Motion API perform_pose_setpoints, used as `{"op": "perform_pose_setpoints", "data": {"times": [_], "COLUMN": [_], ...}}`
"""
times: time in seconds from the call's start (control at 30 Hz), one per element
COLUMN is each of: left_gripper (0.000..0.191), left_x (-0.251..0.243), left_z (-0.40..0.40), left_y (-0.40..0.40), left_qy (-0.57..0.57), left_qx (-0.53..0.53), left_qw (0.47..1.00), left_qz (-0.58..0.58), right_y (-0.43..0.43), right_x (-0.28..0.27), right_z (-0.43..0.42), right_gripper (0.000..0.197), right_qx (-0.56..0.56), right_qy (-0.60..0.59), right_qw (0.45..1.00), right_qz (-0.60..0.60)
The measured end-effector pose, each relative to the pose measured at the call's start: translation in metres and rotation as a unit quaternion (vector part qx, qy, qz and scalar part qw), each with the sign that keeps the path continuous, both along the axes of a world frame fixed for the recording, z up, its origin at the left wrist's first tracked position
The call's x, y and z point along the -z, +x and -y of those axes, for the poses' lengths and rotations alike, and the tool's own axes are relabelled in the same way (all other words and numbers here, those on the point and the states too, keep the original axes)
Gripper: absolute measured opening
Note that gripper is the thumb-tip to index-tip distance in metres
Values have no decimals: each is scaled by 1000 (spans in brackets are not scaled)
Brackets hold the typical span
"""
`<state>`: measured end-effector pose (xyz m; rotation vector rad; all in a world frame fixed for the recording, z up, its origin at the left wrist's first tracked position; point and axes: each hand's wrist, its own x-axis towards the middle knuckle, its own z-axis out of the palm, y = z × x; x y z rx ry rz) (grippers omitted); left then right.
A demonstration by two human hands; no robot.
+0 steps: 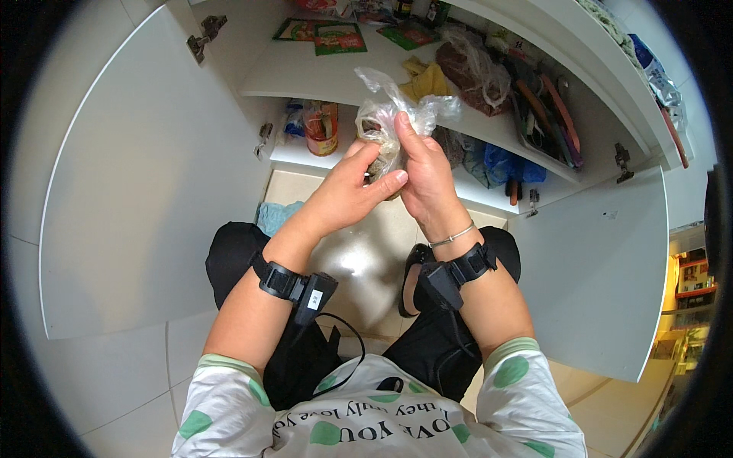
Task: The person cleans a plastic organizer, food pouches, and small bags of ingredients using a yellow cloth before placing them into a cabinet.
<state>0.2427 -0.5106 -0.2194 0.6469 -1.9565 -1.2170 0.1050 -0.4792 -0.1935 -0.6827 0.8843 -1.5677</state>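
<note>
A clear plastic bag (385, 123) with dark contents is held between both hands, in front of an open white cabinet. My left hand (352, 186) grips it from the left, the thumb pointing across towards the other palm. My right hand (426, 172) supports its right side, thumb raised against the crumpled film. What the bag holds cannot be made out. Just behind it, on the upper shelf (286, 68), lie a yellow cloth (426, 79) and a plastic bag of reddish-brown contents (475, 74).
Open cabinet doors stand at the left (137, 189) and right (590, 269). Green-and-red packets (340, 39) lie on the upper shelf, near a tray of utensils (550, 114). Below are a jar (320, 129) and a blue bag (507, 163). A light-blue cloth (279, 216) is by my left knee.
</note>
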Motion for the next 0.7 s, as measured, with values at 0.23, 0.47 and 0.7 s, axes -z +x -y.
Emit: {"op": "perform_pose_setpoints", "data": {"times": [0.23, 0.47, 0.7], "left_gripper": [34, 24, 25], "left_x": [11, 19, 1], "left_z": [-2, 18, 14], "left_y": [-10, -2, 14], "left_qy": [-146, 175, 388], "left_qx": [-128, -8, 60], "left_qw": [981, 978, 903], "left_qz": [-7, -116, -176], "right_y": [14, -5, -43], "right_x": [-4, -2, -17], "right_z": [-2, 7, 0], "right_gripper": [51, 41, 35], "right_qx": [-70, -26, 76], "right_qy": [-60, -42, -38], "right_qw": [994, 998, 981], "right_qz": [-56, 25, -175]}}
